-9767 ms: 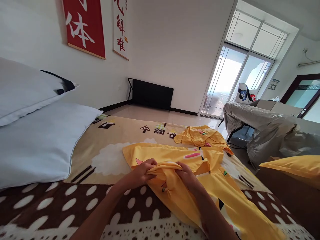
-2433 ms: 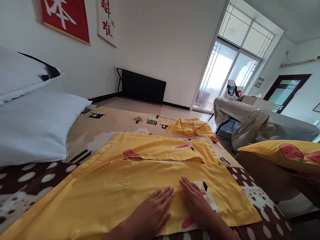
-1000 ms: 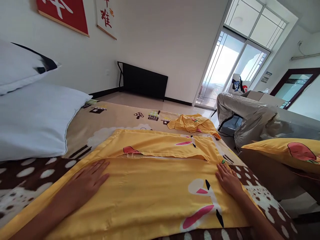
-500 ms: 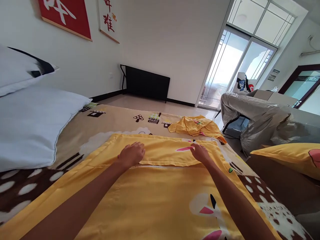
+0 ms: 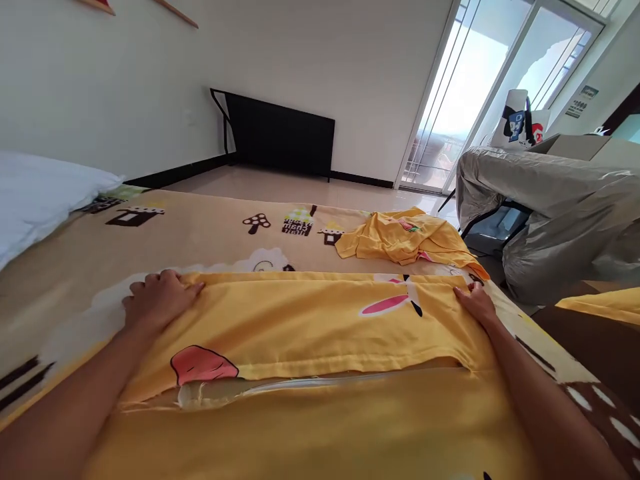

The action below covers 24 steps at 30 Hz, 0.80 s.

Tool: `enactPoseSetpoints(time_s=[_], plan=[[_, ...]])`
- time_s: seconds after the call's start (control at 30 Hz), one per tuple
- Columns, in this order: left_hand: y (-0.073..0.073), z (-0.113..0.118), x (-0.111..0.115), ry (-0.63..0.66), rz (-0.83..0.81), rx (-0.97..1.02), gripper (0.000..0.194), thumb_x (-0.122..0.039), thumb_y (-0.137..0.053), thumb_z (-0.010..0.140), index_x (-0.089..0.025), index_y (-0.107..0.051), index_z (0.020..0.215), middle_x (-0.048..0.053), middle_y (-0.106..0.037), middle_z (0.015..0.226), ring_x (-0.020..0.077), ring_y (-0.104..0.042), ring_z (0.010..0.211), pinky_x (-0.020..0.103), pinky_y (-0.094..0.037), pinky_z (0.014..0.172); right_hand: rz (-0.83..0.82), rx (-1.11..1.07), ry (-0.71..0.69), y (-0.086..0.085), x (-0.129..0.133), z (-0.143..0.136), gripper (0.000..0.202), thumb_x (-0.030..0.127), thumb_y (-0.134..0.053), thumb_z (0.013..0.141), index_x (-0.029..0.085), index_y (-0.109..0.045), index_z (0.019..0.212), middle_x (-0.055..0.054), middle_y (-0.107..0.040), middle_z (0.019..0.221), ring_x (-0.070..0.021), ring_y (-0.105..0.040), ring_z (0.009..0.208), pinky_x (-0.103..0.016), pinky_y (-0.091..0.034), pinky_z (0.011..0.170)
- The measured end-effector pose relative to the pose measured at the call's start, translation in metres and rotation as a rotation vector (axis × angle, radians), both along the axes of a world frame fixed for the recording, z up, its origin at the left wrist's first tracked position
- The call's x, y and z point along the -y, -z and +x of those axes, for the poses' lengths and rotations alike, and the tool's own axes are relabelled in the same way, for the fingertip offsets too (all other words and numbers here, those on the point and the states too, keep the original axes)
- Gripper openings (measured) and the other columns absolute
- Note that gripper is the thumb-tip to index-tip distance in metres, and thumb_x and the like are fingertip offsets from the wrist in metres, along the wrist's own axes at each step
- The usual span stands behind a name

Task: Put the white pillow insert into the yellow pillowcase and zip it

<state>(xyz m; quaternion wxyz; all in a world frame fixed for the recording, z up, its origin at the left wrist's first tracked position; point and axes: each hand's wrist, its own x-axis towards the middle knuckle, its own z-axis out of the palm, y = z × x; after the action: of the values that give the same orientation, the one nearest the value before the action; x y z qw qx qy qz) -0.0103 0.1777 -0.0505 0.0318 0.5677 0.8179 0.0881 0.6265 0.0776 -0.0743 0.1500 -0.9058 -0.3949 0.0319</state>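
Note:
A yellow pillowcase-like cloth (image 5: 300,427) with pink and white prints lies spread on the patterned bed cover (image 5: 200,227). Across it runs an open slit, showing a pale strip inside, below a folded flap. My left hand (image 5: 159,299) pinches the flap's far left corner between thumb and fingers. At the far right corner, my right hand (image 5: 477,303) grips the same cloth with its fingers closed. Just beyond, a crumpled yellow cloth (image 5: 400,237) rests on the bed cover.
A white pillow (image 5: 45,193) lies at the left. On the right stand furniture under grey plastic (image 5: 550,180), a bag (image 5: 517,123) and part of another yellow item (image 5: 607,303). A black panel (image 5: 280,137) leans by the back wall.
My hands have moved apart to the flap's two far corners, left and right. The slit gapes wider, a red print shows at its left, and the view has tilted down and moved closer.

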Motion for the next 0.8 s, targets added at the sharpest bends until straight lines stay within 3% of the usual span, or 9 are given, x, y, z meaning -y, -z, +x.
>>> enactPoseSetpoints(time_s=[0.07,0.17,0.33,0.57,0.7,0.8], plan=[[-0.002,-0.008,-0.009,-0.012,-0.094,0.017,0.059,-0.055,-0.036,0.08,-0.011,-0.05,0.116,0.02,-0.051,0.123,0.0387,-0.045,0.113,0.049,-0.041,0.088,0.008,0.045,-0.088,0.002,-0.001,0.011,0.054,0.055,-0.046,0.081,0.013,-0.051,0.116,-0.017,-0.061,0.116,-0.0281,-0.059,0.104,-0.034,-0.043,0.083],[-0.004,-0.021,-0.018,0.084,-0.207,0.042,0.047,-0.05,-0.035,0.081,-0.012,-0.055,0.102,0.012,-0.062,0.101,0.0268,-0.055,0.09,0.035,-0.046,0.074,0.071,0.135,-0.157,0.004,0.001,0.023,0.046,0.047,-0.048,0.08,0.012,-0.056,0.109,-0.017,-0.066,0.106,-0.0275,-0.061,0.095,-0.032,-0.043,0.074],[0.0,-0.03,-0.014,0.125,-0.111,-0.015,0.041,-0.047,-0.034,0.082,-0.014,-0.056,0.093,0.008,-0.063,0.091,0.0198,-0.054,0.076,0.024,-0.04,0.058,0.073,0.222,-0.152,0.003,0.005,0.019,0.027,0.028,-0.047,0.08,0.014,-0.06,0.098,-0.013,-0.069,0.085,-0.0244,-0.063,0.081,-0.029,-0.041,0.067],[-0.004,-0.02,-0.005,0.135,0.112,-0.128,0.048,-0.04,-0.016,0.092,-0.009,-0.045,0.115,0.015,-0.059,0.11,0.0238,-0.056,0.09,0.028,-0.043,0.065,-0.077,0.626,-0.231,-0.01,0.005,-0.007,0.035,0.023,-0.022,0.094,0.008,-0.05,0.11,-0.017,-0.064,0.078,-0.0284,-0.065,0.068,-0.036,-0.044,0.061],[0.002,-0.02,-0.004,0.249,0.168,-0.191,0.046,-0.034,-0.013,0.094,-0.007,-0.045,0.113,0.017,-0.056,0.113,0.0273,-0.053,0.102,0.036,-0.045,0.079,-0.146,0.586,-0.252,-0.007,0.005,-0.005,0.037,0.028,-0.021,0.096,0.01,-0.05,0.109,-0.015,-0.064,0.077,-0.0269,-0.065,0.068,-0.036,-0.045,0.062],[-0.003,-0.012,0.001,0.306,0.189,-0.304,0.046,-0.025,-0.012,0.093,-0.003,-0.049,0.109,0.021,-0.056,0.11,0.0352,-0.05,0.106,0.049,-0.042,0.083,-0.111,0.62,-0.258,-0.011,0.006,-0.01,0.037,0.026,-0.024,0.095,0.008,-0.052,0.11,-0.018,-0.064,0.089,-0.0289,-0.063,0.082,-0.039,-0.045,0.071]])
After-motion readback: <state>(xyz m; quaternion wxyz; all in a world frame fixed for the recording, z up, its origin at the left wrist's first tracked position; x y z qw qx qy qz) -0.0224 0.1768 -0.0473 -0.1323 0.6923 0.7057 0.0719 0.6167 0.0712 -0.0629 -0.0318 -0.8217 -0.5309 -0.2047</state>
